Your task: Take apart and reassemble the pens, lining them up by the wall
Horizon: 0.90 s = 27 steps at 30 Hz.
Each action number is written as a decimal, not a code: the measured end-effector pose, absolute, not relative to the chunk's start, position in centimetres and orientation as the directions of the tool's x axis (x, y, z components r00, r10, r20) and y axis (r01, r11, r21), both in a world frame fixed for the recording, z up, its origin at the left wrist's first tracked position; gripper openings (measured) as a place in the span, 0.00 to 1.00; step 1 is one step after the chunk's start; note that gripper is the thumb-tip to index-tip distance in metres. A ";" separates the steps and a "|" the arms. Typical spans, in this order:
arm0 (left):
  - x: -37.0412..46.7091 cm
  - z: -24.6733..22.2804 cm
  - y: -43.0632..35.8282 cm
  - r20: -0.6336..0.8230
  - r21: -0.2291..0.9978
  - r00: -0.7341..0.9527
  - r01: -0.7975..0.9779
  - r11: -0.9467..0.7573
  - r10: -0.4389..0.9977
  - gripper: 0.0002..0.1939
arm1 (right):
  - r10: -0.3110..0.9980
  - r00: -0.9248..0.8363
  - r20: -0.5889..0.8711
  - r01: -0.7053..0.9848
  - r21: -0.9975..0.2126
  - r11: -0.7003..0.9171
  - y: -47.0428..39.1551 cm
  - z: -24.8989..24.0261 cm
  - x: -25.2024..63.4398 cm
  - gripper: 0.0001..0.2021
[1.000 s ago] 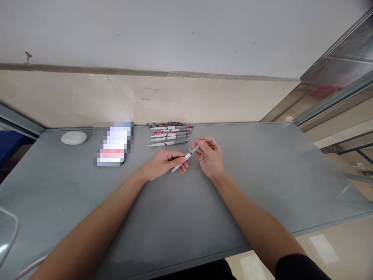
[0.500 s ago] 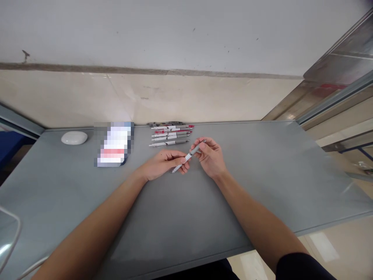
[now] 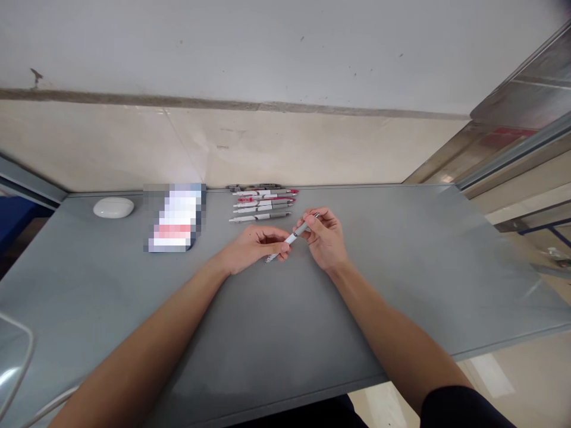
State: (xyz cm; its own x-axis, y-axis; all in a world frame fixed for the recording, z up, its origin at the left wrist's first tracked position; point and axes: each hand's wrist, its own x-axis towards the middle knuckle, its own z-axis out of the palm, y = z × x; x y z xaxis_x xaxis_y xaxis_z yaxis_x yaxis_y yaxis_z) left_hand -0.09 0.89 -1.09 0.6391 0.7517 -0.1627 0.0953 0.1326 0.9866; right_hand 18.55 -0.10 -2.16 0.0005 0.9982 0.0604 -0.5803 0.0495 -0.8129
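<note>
A white and grey pen is held at a slant between my two hands over the grey table. My left hand pinches its white lower part, with the clip end sticking out below the fingers. The fingers of my right hand are closed on the grey upper part, near the tip. Just beyond my hands, several pens lie roughly side by side; the nearest is a white and grey one, and a red one lies among the others.
A phone with a blurred screen lies left of the pens. Farther left is a white rounded case or mouse. A white cable runs along the left front. Behind the table stands a tiled wall.
Both hands and the held pen have shifted very slightly to the right in the picture. The grip of each hand on the pen looks nearly the same.
</note>
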 end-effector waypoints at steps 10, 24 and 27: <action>-0.5 -0.9 1.0 -0.151 0.985 0.709 0.050 0.164 0.689 0.14 | 0.988 -0.118 0.102 -0.632 -0.775 0.004 -0.2 -2.2 19.0 0.05; -0.1 -1.2 0.9 -0.136 0.991 0.661 0.080 0.111 0.738 0.13 | 0.997 -0.003 0.075 -0.575 -0.816 0.060 0.1 -2.3 18.5 0.09; 0.0 -1.3 0.8 -0.121 0.992 0.654 0.060 0.108 0.747 0.13 | 0.996 -0.004 0.084 -0.590 -0.805 0.065 0.1 -2.3 18.6 0.09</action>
